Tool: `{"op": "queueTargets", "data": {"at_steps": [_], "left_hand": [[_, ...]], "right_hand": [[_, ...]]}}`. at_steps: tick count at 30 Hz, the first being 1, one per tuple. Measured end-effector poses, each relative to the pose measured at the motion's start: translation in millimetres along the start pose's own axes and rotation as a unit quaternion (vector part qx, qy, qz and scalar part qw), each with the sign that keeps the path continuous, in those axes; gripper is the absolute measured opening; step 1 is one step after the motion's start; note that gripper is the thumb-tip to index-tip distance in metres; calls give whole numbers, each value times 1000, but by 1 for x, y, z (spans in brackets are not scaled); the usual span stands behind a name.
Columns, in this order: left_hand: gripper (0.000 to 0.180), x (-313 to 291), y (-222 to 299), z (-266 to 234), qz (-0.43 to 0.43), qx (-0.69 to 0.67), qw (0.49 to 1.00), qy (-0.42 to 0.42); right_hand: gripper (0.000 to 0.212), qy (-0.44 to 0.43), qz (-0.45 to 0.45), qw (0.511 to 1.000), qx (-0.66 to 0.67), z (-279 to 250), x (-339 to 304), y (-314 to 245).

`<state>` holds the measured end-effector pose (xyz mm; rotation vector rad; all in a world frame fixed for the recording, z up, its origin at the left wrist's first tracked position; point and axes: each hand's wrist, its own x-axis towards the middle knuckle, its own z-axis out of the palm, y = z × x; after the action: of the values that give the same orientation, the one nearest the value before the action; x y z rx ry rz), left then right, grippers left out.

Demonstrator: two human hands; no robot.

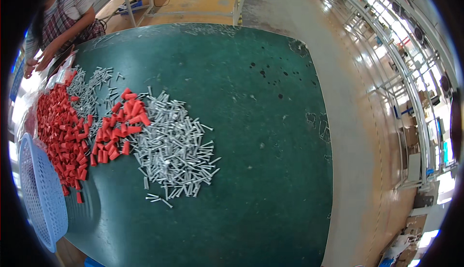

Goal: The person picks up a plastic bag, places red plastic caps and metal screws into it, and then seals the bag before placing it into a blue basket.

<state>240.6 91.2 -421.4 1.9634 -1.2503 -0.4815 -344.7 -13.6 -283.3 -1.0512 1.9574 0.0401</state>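
A green table is filling most of the frame, its far edge curving across the top. At the upper left, a co-worker in a plaid garment is leaning at the table's edge; the co-worker's hands are sitting close together, but whether the fingers are gripping anything I cannot tell. The wearer's left hand and right hand are both lying outside the view, so whether their fingers are clenched or released I cannot tell.

At the lower left, a blue perforated basket is standing tilted, its walls looking thin and flexible; its rim is offering the best hold. Above it, clear plastic is bunching at the left edge.

A large red cap pile is spreading at the left, and a silver screw heap is lying left of centre. A looser screw scatter is lying at the upper left, and a smaller red cap cluster is touching the heap's left side.

Singly, the caps are probably handling light and fairly stiff, pinching best around their sides; the screws are likely proving hard, slick and prone to rolling, so the shank is suiting a fingertip pinch. A few stray screws are lying below the heap.
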Motion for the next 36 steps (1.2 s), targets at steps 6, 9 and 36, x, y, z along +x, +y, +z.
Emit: {"op": "queueTargets", "data": {"at_steps": [6,9,36], "left_hand": [[22,35,8,14,42,-7,999,-12],[22,76,12,9,79,-3,997,-14],[23,143,-10,-173,157,57,983,71]], "right_hand": [[17,-12,-43,999,15,12,29,15],[17,-15,-73,997,37,30,41,6],[18,-155,-404,901,20,183,85,-119]]}}
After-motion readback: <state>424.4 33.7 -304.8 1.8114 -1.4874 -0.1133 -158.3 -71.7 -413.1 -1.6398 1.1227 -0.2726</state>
